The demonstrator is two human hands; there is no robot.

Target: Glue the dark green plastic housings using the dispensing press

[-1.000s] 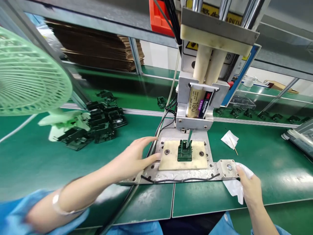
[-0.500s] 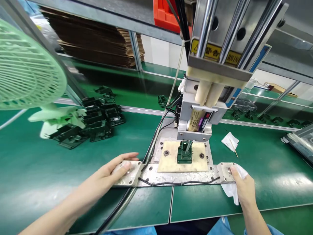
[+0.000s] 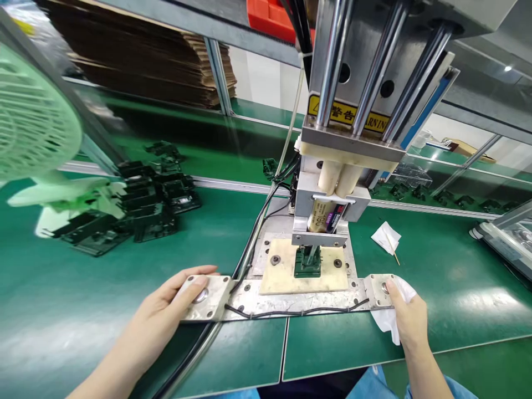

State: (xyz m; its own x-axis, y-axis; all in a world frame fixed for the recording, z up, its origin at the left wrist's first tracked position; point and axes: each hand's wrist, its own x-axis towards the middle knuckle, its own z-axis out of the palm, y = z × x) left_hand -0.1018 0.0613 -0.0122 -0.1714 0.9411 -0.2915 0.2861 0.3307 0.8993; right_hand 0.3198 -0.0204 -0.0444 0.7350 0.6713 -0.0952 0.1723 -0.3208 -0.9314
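My left hand (image 3: 166,305) wraps the left metal button block (image 3: 214,296), its thumb lying on top beside the round button and its fingers along the far edge. At the other end of the metal base, my right hand (image 3: 409,316) grips the right button block (image 3: 374,289), thumb at the button's edge. A crumpled white tissue (image 3: 386,321) is held in that hand, under the block. Between the hands, a dark green plastic part (image 3: 307,263) sits on a cream fixture plate (image 3: 272,277). Directly above is the press head with a labelled cartridge (image 3: 326,216); its lower end hides part of the plastic piece.
Stacked dark plastic parts (image 3: 153,205) stand at left beside a green fan (image 3: 37,116). Black cables (image 3: 249,249) run past the left block. A white paper with a stick (image 3: 386,238) lies right of the press. Flattened cardboard (image 3: 145,55) fills the back shelf.
The press head has come down closer to the plastic part. My left thumb has slid back, showing the left button. The view has shifted slightly; my right hand keeps its place.
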